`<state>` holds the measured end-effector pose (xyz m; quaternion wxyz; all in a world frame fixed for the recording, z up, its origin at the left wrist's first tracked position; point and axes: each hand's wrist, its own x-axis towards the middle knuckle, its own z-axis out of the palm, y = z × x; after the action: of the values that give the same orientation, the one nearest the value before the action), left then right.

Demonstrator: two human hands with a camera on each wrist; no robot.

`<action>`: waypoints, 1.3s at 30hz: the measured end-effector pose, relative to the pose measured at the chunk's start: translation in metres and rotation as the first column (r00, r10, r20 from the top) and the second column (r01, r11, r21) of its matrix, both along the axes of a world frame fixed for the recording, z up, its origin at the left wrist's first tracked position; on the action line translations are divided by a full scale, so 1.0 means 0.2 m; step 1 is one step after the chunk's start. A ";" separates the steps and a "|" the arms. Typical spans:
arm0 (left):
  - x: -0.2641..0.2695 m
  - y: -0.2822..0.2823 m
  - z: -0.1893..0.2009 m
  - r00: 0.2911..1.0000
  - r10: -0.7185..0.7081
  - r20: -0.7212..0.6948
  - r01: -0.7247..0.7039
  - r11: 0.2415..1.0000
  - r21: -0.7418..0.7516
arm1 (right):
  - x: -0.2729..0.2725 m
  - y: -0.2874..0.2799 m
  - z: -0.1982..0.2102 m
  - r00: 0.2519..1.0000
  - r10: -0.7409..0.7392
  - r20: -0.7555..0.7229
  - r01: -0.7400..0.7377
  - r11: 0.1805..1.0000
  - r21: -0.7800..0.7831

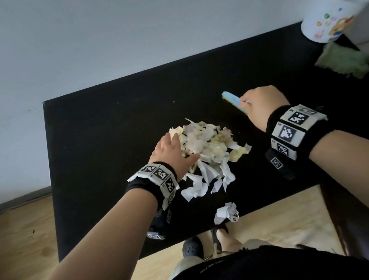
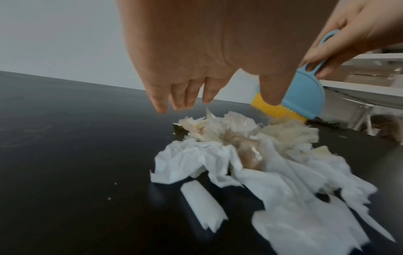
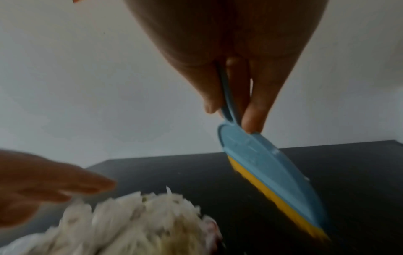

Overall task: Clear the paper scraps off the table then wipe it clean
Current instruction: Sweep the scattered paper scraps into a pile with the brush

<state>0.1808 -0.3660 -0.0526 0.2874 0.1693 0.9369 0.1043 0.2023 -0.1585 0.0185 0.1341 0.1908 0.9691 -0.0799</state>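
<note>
Your right grip [image 1: 262,106] pinches the small blue plastic brush with yellow bristles [image 1: 231,98], right of centre, angled to sweep the pile of torn white paper scraps [image 1: 206,146] mid-frame on the black tabletop [image 1: 105,127]; your left grip [image 1: 172,152], fingers straight, walls its left edge.

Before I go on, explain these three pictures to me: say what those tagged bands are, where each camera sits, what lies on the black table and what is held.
No machine here: a person works with bare hands. The wide picture comes from a head camera looking down; the other two come from cameras strapped on each wrist, by the marker wristbands. On the black table lies a pile of torn paper scraps, with a crumpled paper ball near the front edge. The right hand pinches a blue brush with yellow bristles. The left hand holds nothing and sits at the pile's left side.
</note>
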 end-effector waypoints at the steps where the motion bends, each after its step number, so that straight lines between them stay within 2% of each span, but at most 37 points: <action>1: 0.02 0.00 0.00 0.999 -0.035 0.000 0.035 0.999 -0.003 | 0.03 0.00 -0.02 0.997 -0.044 0.057 0.042 0.999 0.034; 3: 0.06 0.00 0.00 0.997 -0.080 0.000 0.080 0.997 -0.006 | 0.08 -0.05 -0.06 0.991 -0.069 0.118 0.063 0.996 0.059; 5: 0.10 -0.02 -0.01 0.995 -0.098 -0.006 0.098 0.995 -0.004 | 0.11 -0.13 -0.10 0.991 -0.031 0.129 0.026 0.999 0.045; 7: 0.13 -0.03 -0.02 0.991 -0.130 -0.043 0.129 0.991 -0.023 | 0.11 -0.21 -0.10 0.994 0.020 0.105 -0.022 0.999 0.024; 10: 0.17 -0.04 0.00 0.957 -0.249 -0.145 0.241 0.968 -0.071 | 0.12 -0.23 -0.04 0.999 -0.036 0.039 0.036 0.999 0.007; 14: 0.28 0.02 0.01 0.839 -0.483 -0.250 0.488 0.872 -0.047 | 0.22 -0.21 0.02 0.995 -0.101 -0.011 0.101 0.993 0.058; 18: 0.40 0.08 -0.05 0.699 -0.691 -0.183 0.694 0.717 -0.056 | 0.34 -0.24 0.00 0.990 -0.137 -0.027 0.138 0.989 0.045; 21: 0.47 0.10 -0.11 0.580 -0.796 -0.173 0.792 0.601 -0.111 | 0.41 -0.27 -0.04 0.984 -0.162 -0.071 0.164 0.986 0.032; 23: 0.50 0.11 -0.14 0.534 -0.823 -0.194 0.817 0.561 -0.130 | 0.46 -0.29 -0.06 0.979 -0.184 -0.088 0.187 0.982 0.028; 25: 0.52 0.10 -0.14 0.532 -0.813 -0.236 0.805 0.572 -0.157 | 0.49 -0.30 -0.07 0.974 -0.206 -0.097 0.208 0.978 0.017; 30: 0.42 0.03 -0.11 0.586 -0.770 -0.253 0.729 0.637 -0.250 | 0.54 -0.31 -0.07 0.972 -0.206 -0.111 0.206 0.978 -0.011; 33: 0.36 -0.01 -0.09 0.640 -0.713 -0.288 0.671 0.700 -0.245 | 0.55 -0.30 -0.06 0.967 -0.234 -0.100 0.234 0.972 -0.008; 39: 0.35 -0.06 -0.10 0.664 -0.697 -0.272 0.670 0.715 -0.197 | 0.46 -0.25 -0.15 0.922 -0.377 0.089 0.367 0.924 0.108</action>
<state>0.2514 -0.3781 -0.0734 0.1527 0.5115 0.8420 -0.0783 0.2935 -0.2088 -0.0111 0.1600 0.3812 0.9092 -0.0499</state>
